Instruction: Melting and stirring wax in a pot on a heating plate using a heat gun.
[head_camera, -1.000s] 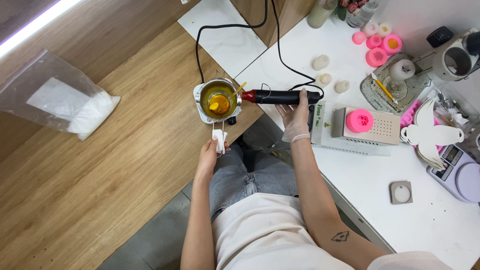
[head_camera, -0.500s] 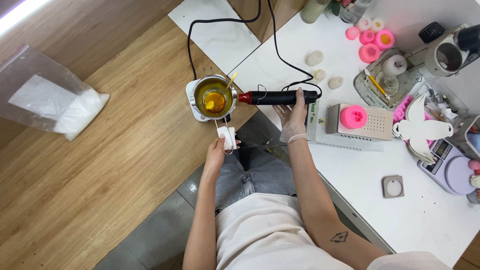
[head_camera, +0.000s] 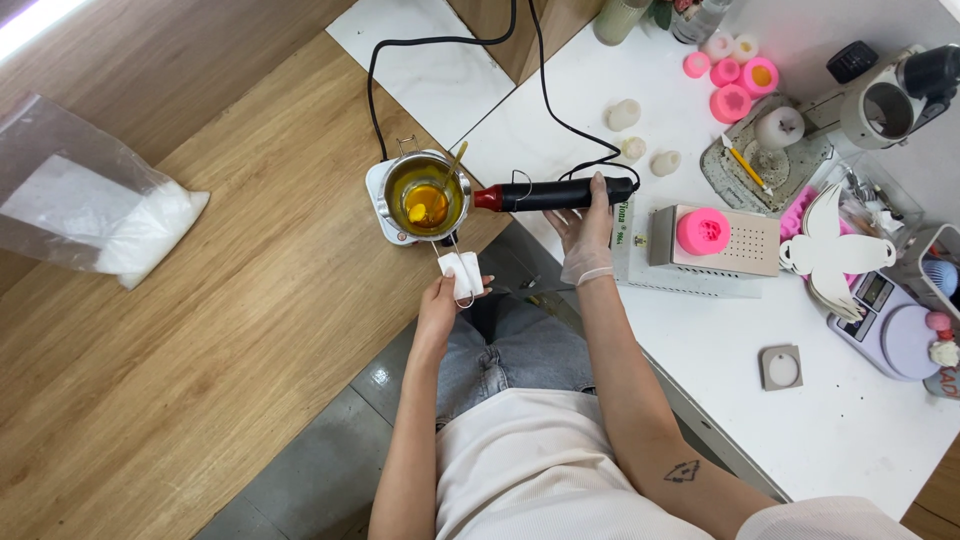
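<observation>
- The left hand (head_camera: 440, 305) is closed around the white-wrapped handle (head_camera: 461, 275) of the metal melting pot (head_camera: 424, 192), just off the near edge of the wooden worktop (head_camera: 230, 300), above the person's lap
- The pot sits on a small white hot plate (head_camera: 385, 215) at the near right corner of the wooden worktop, beside the gap to the white worktop (head_camera: 700, 340); it holds amber liquid with a yellow lump in it, and a thin stick (head_camera: 455, 162) leans on its far rim
- The right hand (head_camera: 588, 228), in a thin clear glove, grips the black body of the heat gun (head_camera: 553, 193); the gun lies level across the gap, its red nozzle right at the pot's right rim, touching or not I cannot tell; its black cord runs toward the far edge
- Right of that hand, on the white worktop, a pink mould (head_camera: 703, 229) stands on a perforated grey box (head_camera: 745, 243)
- At the left edge of the wooden worktop lies a clear bag of white granules (head_camera: 95, 215)
- Near the far edge of the white worktop, small white wax pieces (head_camera: 624, 115) and more pink moulds (head_camera: 730, 102) stand apart
</observation>
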